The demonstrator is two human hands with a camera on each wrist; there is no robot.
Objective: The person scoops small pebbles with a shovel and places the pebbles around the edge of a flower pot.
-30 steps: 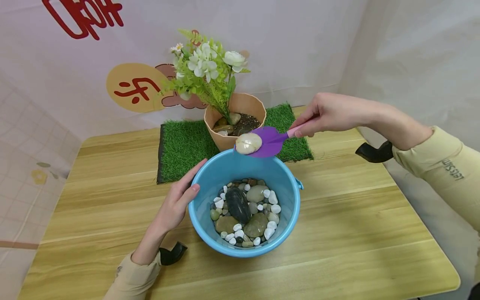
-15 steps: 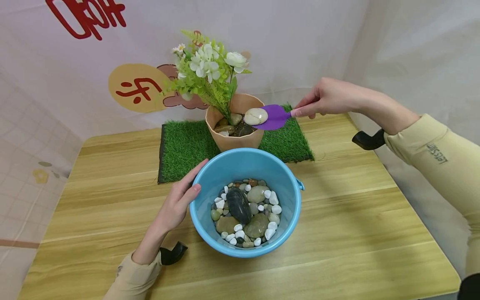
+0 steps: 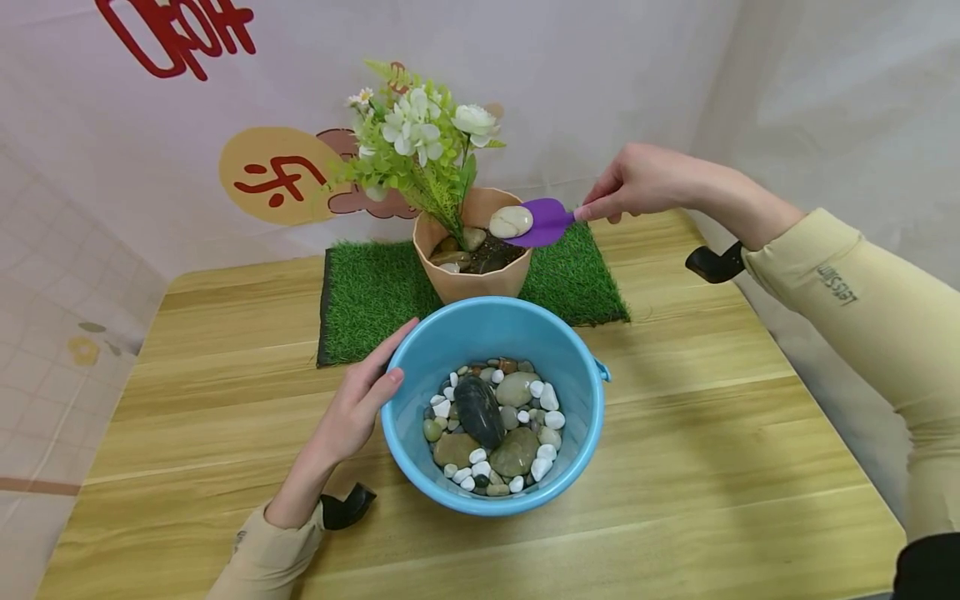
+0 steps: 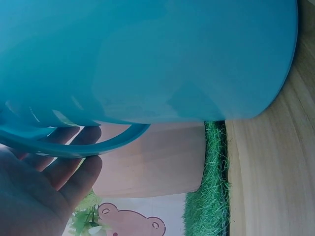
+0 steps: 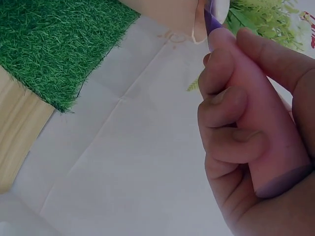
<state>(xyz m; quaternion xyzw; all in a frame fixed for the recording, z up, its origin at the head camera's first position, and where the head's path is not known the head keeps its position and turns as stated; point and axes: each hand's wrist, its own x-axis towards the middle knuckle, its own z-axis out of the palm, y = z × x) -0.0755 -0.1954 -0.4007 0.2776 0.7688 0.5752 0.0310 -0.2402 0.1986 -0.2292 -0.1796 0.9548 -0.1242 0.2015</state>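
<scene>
behind the blue bucket (image 3: 487, 333), grass matting (image 3: 371, 292) underlies the flowerpot (image 3: 476, 285).

The round blue bucket (image 3: 495, 329) looks like smooth, glossy plastic, the purple-bladed, pink-handled trowel (image 3: 546, 223) like smooth, more matt plastic, while the oval cream stone (image 3: 511, 222) and the long black stone (image 3: 480, 411) shine as if polished. The faceted peach pot (image 3: 480, 286) appears matt and plastic. Bristly, synthetic-looking green grass matting (image 3: 375, 292) contrasts with the smooth, wood-grained yellow tabletop (image 3: 720, 433).
</scene>
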